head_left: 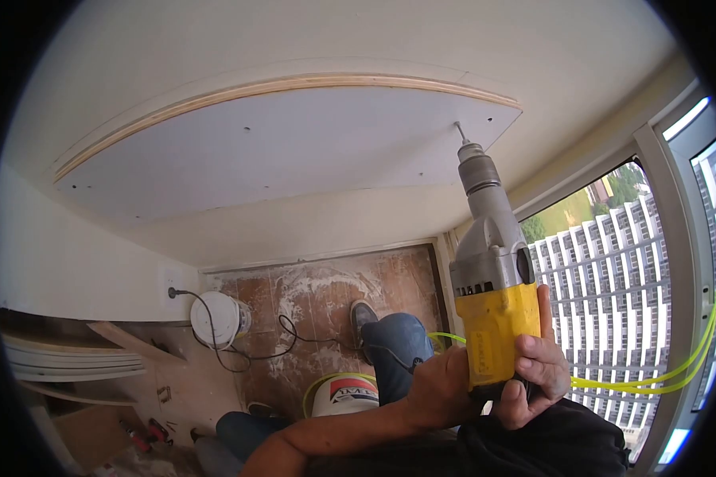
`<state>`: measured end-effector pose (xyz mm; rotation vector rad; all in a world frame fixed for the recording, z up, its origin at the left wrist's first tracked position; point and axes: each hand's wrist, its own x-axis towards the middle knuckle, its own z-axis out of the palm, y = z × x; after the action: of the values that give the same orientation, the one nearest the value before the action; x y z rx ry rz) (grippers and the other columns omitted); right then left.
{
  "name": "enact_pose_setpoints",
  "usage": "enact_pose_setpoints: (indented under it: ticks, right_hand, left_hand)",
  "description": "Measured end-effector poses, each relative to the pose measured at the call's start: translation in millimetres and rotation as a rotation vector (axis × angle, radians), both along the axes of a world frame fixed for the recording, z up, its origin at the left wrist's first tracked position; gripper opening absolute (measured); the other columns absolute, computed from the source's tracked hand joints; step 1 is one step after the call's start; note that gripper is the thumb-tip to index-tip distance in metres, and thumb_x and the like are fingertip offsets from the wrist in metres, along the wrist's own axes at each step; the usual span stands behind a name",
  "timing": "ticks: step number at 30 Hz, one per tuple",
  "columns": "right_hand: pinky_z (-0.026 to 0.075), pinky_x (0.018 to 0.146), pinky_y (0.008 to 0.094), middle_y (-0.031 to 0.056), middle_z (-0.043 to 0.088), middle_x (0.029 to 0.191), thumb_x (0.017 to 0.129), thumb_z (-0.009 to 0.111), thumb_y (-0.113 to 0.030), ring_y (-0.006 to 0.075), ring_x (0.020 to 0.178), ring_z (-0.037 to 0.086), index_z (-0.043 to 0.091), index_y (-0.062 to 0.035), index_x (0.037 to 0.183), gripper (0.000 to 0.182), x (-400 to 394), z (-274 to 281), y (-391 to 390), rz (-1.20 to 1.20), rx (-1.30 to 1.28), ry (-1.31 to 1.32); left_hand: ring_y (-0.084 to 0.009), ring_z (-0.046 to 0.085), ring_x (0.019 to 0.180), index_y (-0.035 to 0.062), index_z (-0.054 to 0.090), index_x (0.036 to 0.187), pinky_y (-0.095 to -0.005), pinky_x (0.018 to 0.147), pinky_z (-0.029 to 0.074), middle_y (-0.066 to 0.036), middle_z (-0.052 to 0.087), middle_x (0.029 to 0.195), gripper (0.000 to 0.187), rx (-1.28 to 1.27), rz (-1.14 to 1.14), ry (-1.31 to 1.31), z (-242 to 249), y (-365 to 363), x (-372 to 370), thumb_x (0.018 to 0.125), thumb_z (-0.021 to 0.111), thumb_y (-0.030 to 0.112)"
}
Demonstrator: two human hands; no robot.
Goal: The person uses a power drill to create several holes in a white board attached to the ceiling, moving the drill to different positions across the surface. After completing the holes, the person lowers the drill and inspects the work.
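A yellow and grey corded power drill (pixel 497 318) points up and away from me, its bit (pixel 460 131) at the face of a white panel (pixel 310 143) with a curved plywood edge. The bit meets the panel near its right end, beside a dark hole (pixel 490 119). My left hand (pixel 441 385) is closed around the drill's lower left side. On the other side, my right hand (pixel 539 378) grips the drill's rear and handle, fingers curled. The handle and trigger are mostly hidden by my hands. Several small holes or screw heads dot the panel.
A black cord (pixel 294 334) runs from a wall outlet across the dusty tiled floor (pixel 318 286). White buckets (pixel 215 318) stand below, one near my legs. A window (pixel 597 262) is at right, with a yellow-green cable (pixel 652 385) across it. Red tools (pixel 159 429) lie lower left.
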<state>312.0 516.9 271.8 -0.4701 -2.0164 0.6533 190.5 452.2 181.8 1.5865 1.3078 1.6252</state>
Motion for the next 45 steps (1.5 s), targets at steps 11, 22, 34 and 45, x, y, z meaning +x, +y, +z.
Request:
enact_pose_setpoints:
  ticks: [11, 22, 34, 45]
  right_hand:
    - [0.016, 0.124, 0.0767, 0.0112, 0.069, 0.130, 0.082, 0.069, -0.015, 0.0682, 0.146, 0.032, 0.071, -0.0086, 0.109, 0.027, 2.3, 4.5, 4.5, 0.009, -0.016, -0.028]
    - [0.015, 0.124, 0.0766, 0.0138, 0.070, 0.128, 0.082, 0.070, -0.015, 0.0696, 0.145, 0.032, 0.072, -0.0082, 0.111, 0.030, 3.6, -0.2, 6.1, 0.018, -0.020, 0.013]
    - [0.015, 0.123, 0.0781, 0.0157, 0.071, 0.123, 0.078, 0.070, -0.015, 0.0703, 0.140, 0.039, 0.073, -0.0072, 0.112, 0.035, 3.8, 1.0, 12.7, 0.030, 0.028, 0.010]
    - [0.014, 0.124, 0.0765, 0.0134, 0.071, 0.125, 0.079, 0.072, -0.015, 0.0668, 0.143, 0.039, 0.073, -0.0090, 0.114, 0.036, 3.6, 2.0, 7.7, 0.001, -0.004, -0.021]
  left_hand:
    - [-0.0325, 0.069, 0.067, 0.0009, 0.060, 0.107, -0.0434, 0.056, 0.055, -0.013, 0.063, 0.085, 0.045, 0.080, 0.020, -0.013, -7.6, 7.5, 6.5, 0.082, 0.085, 0.029]
    - [-0.0329, 0.068, 0.064, 0.0022, 0.061, 0.107, -0.0441, 0.054, 0.054, -0.013, 0.062, 0.084, 0.044, 0.062, 0.012, -0.019, -7.5, 7.2, 8.0, 0.081, 0.086, 0.028]
    - [-0.0308, 0.067, 0.066, 0.0029, 0.062, 0.105, -0.0421, 0.055, 0.054, -0.011, 0.060, 0.083, 0.041, 0.079, 0.020, 0.017, -11.1, 10.4, 9.4, 0.081, 0.085, 0.025]
    - [-0.0316, 0.067, 0.064, 0.0017, 0.061, 0.106, -0.0429, 0.054, 0.054, -0.012, 0.060, 0.082, 0.041, 0.096, 0.005, -0.033, -8.0, 12.8, 6.1, 0.081, 0.085, 0.025]
